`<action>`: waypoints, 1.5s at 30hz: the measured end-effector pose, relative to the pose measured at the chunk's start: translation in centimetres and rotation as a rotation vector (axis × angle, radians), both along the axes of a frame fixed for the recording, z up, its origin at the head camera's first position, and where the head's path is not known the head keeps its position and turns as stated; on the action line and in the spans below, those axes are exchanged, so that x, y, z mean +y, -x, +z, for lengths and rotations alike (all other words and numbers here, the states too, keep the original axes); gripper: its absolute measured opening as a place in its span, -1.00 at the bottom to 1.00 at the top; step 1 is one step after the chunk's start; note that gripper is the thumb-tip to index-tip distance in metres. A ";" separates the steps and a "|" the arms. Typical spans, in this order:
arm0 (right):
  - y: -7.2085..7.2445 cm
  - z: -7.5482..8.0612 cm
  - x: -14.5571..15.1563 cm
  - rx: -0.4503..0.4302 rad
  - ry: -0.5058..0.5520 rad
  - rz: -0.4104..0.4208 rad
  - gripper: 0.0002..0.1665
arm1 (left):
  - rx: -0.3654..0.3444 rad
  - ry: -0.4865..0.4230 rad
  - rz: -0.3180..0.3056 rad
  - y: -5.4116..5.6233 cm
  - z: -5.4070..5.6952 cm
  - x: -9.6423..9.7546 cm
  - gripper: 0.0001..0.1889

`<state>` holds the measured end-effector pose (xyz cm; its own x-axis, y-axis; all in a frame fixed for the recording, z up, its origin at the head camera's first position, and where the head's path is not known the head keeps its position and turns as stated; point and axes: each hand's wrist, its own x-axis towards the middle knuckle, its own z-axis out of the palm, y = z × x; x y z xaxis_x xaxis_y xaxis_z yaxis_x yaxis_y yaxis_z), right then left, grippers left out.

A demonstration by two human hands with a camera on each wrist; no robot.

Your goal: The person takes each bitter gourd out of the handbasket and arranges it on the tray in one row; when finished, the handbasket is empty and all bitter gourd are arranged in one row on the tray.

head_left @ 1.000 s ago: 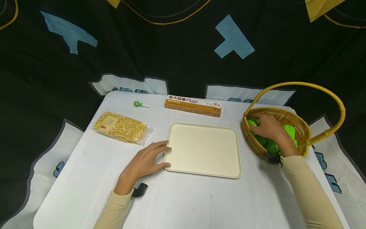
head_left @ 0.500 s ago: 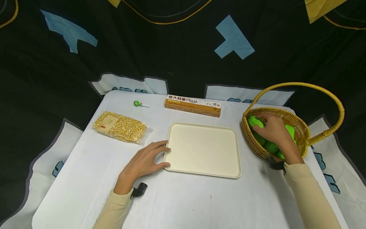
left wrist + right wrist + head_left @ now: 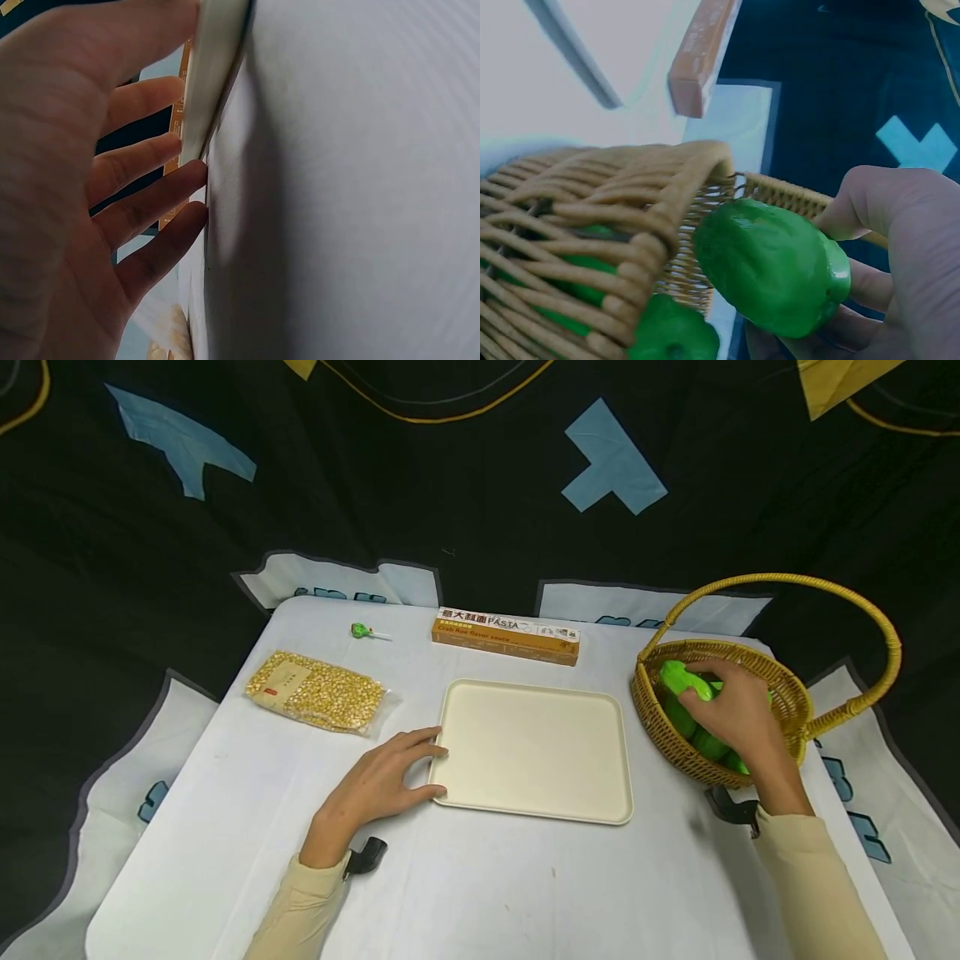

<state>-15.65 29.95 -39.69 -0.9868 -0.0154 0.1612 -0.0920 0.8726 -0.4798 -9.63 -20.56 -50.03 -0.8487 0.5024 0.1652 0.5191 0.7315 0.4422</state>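
Note:
In the head view my right hand (image 3: pixel 733 710) is over the wicker basket (image 3: pixel 787 693) at the right, pinching a green bell pepper (image 3: pixel 765 266) between thumb and fingers. The right wrist view has this pepper beside the basket rim, at about its height. Below it, another green pepper (image 3: pixel 671 330) lies inside the basket, partly hidden by the weave. My left hand (image 3: pixel 378 781) lies at the left edge of a cream rectangular tray (image 3: pixel 532 752), fingers spread and fairly straight, with thumb and fingertips on the rim. Nothing lies on the tray.
A bag of yellow corn kernels (image 3: pixel 322 693) lies left of the tray. Behind stand a pasta box (image 3: pixel 506 639) and a small green lollipop (image 3: pixel 362 631). The basket's tall arched handle (image 3: pixel 795 579) rises over its right side. A dark curtain (image 3: pixel 450 485) hangs behind the table.
My right hand has drawn back slightly toward me and to the right, lifting the green bell pepper from among the others. My left hand and the tray stay in place.

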 end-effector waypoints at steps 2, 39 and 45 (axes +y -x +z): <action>-0.5 0.3 -0.2 0.021 0.014 -0.013 -0.45 | -0.001 0.002 0.000 0.0 0.0 0.0 -0.37; -0.8 -6.1 -15.0 0.192 0.313 0.230 -0.55 | -0.017 -0.014 -0.002 -0.7 -0.3 -0.7 -0.52; -0.4 -7.2 -17.7 0.122 0.361 0.283 -0.52 | -0.030 -0.015 0.007 -0.7 -0.2 -0.7 -0.52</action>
<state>-15.29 12.28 -46.85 -0.9254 -0.2030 0.3201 -0.3768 0.5841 -0.7189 -8.88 -21.28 -50.23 -0.8568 0.4942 0.1469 0.5003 0.7281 0.4686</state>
